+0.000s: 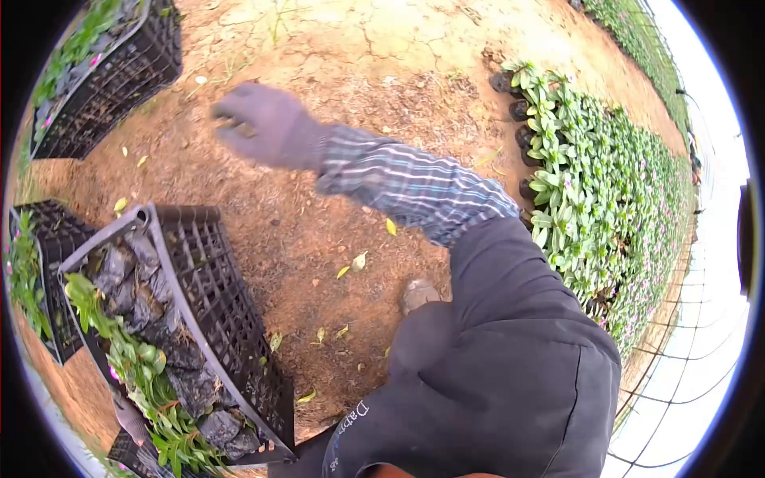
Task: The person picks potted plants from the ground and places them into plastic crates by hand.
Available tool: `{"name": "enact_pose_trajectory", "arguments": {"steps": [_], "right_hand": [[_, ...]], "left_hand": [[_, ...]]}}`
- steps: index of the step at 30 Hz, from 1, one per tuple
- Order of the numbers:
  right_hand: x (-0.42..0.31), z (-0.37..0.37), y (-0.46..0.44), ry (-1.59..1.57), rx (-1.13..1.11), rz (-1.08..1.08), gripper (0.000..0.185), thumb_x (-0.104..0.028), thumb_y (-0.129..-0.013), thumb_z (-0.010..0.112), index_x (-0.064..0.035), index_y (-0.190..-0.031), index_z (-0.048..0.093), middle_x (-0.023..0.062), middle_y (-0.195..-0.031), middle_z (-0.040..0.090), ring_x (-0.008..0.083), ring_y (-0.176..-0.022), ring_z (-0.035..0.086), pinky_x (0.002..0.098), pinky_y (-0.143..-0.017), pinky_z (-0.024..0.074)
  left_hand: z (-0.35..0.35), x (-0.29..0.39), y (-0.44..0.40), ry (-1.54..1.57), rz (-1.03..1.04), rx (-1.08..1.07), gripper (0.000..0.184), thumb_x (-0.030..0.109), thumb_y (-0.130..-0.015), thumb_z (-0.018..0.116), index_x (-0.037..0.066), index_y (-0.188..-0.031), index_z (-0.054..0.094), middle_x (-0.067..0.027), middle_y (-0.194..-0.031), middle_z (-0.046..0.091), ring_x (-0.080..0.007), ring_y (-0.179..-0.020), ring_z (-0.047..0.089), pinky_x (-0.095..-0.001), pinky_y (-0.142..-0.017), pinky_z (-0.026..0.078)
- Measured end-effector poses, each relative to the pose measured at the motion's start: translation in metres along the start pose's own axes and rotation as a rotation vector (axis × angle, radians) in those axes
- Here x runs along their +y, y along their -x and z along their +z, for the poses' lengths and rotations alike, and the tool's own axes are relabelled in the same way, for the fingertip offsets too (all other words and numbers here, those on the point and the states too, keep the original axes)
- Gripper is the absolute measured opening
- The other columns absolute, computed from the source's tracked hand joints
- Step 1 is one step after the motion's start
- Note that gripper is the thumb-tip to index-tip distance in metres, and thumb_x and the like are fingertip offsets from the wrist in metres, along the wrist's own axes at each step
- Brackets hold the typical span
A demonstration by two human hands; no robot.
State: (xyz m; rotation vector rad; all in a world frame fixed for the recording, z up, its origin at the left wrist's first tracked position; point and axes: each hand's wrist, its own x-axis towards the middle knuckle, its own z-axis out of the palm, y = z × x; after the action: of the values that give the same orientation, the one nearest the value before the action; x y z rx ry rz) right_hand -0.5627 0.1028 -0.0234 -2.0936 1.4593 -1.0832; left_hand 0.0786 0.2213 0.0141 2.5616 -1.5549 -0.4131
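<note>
My right hand (263, 127), in a purple-grey glove, is stretched out above the bare soil. It is smeared by motion; its fingers are loosely curled, with a gap between them and nothing visible held. At lower left, my gloved left hand (130, 421) grips the far side of a black plastic crate (211, 275), its fingers partly hidden by the plants. Inside this crate, dark plastic-bagged seedlings (119, 267) lie packed together, their green leaves (143, 362) pointing left. One pink flower shows among them.
More black crates of seedlings stand at upper left (119, 95) and left edge (60, 231). A large block of bagged green plants (590, 175) fills the right side, beside wire netting (677, 350). Fallen leaves (358, 261) dot the cracked soil near my shoe (418, 295).
</note>
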Motion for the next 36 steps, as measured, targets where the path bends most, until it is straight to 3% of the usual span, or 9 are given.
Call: {"name": "enact_pose_trajectory", "arguments": {"steps": [4,6,10,16,18,24,30,32,36], "right_hand": [[0.204,-0.120,0.131,0.512,0.203,0.939,0.035,-0.026,-0.087,0.050,-0.0037,-0.114,0.051,0.0188,-0.109,0.054,0.0258,-0.098,0.054,0.0360,-0.088,0.0441],[0.251,-0.184,0.198,0.784,0.293,1.153,0.043,-0.028,-0.082,0.054,-0.0038,-0.117,0.048,0.0245,-0.111,0.049,0.0346,-0.097,0.053,0.0421,-0.086,0.0434],[0.296,-0.258,0.272,1.121,0.302,1.145,0.047,-0.025,-0.078,0.055,-0.0103,-0.121,0.045,0.0288,-0.109,0.047,0.0417,-0.100,0.049,0.0453,-0.086,0.0415],[0.341,-0.277,0.276,1.142,0.054,1.096,0.039,-0.023,-0.080,0.052,-0.0121,-0.118,0.047,0.0215,-0.107,0.052,0.0384,-0.098,0.053,0.0454,-0.080,0.0456],[0.351,-0.277,0.273,1.172,-0.014,1.219,0.032,-0.021,-0.082,0.047,-0.0102,-0.112,0.050,0.0194,-0.108,0.052,0.0388,-0.091,0.056,0.0461,-0.075,0.0476],[0.389,-0.287,0.275,1.135,-0.032,1.265,0.027,-0.023,-0.087,0.039,-0.0103,-0.101,0.058,0.0170,-0.092,0.063,0.0317,-0.082,0.063,0.0427,-0.070,0.0502],[0.401,-0.291,0.279,1.021,-0.008,1.265,0.032,-0.026,-0.086,0.039,-0.0082,-0.104,0.059,0.0168,-0.098,0.063,0.0313,-0.091,0.061,0.0422,-0.078,0.0477],[0.388,-0.286,0.287,1.014,0.011,1.139,0.026,-0.019,-0.084,0.042,-0.0045,-0.096,0.060,0.0209,-0.091,0.062,0.0354,-0.085,0.060,0.0436,-0.073,0.0481],[0.341,-0.266,0.270,0.936,0.003,1.122,0.027,-0.022,-0.082,0.047,-0.0034,-0.099,0.055,0.0227,-0.091,0.061,0.0385,-0.087,0.058,0.0453,-0.074,0.0467]], "left_hand": [[-0.012,-0.006,-0.006,-0.005,-0.076,-0.063,0.051,0.037,-0.092,0.035,-0.003,-0.123,0.044,-0.0164,-0.121,0.052,-0.0264,-0.107,0.052,-0.0319,-0.090,0.037],[-0.015,0.004,-0.003,-0.049,-0.120,-0.049,0.050,0.036,-0.092,0.035,-0.003,-0.123,0.045,-0.0164,-0.120,0.052,-0.0263,-0.107,0.052,-0.0319,-0.090,0.037],[-0.008,0.032,-0.011,-0.113,-0.178,-0.038,0.050,0.036,-0.092,0.035,-0.002,-0.122,0.045,-0.0163,-0.120,0.052,-0.0261,-0.107,0.052,-0.0320,-0.090,0.037],[-0.007,0.058,-0.017,-0.154,-0.210,-0.030,0.049,0.036,-0.092,0.034,-0.002,-0.122,0.045,-0.0162,-0.120,0.053,-0.0257,-0.107,0.052,-0.0321,-0.090,0.037],[-0.009,0.062,-0.019,-0.166,-0.213,-0.040,0.049,0.035,-0.093,0.034,-0.002,-0.122,0.045,-0.0162,-0.120,0.053,-0.0256,-0.107,0.052,-0.0322,-0.090,0.037],[-0.005,0.062,-0.021,-0.163,-0.222,-0.060,0.048,0.035,-0.093,0.034,-0.001,-0.122,0.046,-0.0160,-0.119,0.053,-0.0253,-0.107,0.052,-0.0323,-0.090,0.037],[-0.002,0.053,-0.020,-0.139,-0.213,-0.070,0.047,0.035,-0.093,0.034,-0.001,-0.122,0.046,-0.0159,-0.119,0.053,-0.0249,-0.106,0.052,-0.0325,-0.090,0.038],[0.001,0.049,-0.021,-0.131,-0.204,-0.078,0.047,0.034,-0.093,0.033,-0.001,-0.122,0.046,-0.0159,-0.119,0.053,-0.0248,-0.106,0.052,-0.0325,-0.090,0.038],[0.003,0.037,-0.022,-0.104,-0.185,-0.091,0.047,0.034,-0.093,0.033,-0.001,-0.121,0.046,-0.0158,-0.118,0.053,-0.0246,-0.106,0.052,-0.0326,-0.090,0.038]]}}
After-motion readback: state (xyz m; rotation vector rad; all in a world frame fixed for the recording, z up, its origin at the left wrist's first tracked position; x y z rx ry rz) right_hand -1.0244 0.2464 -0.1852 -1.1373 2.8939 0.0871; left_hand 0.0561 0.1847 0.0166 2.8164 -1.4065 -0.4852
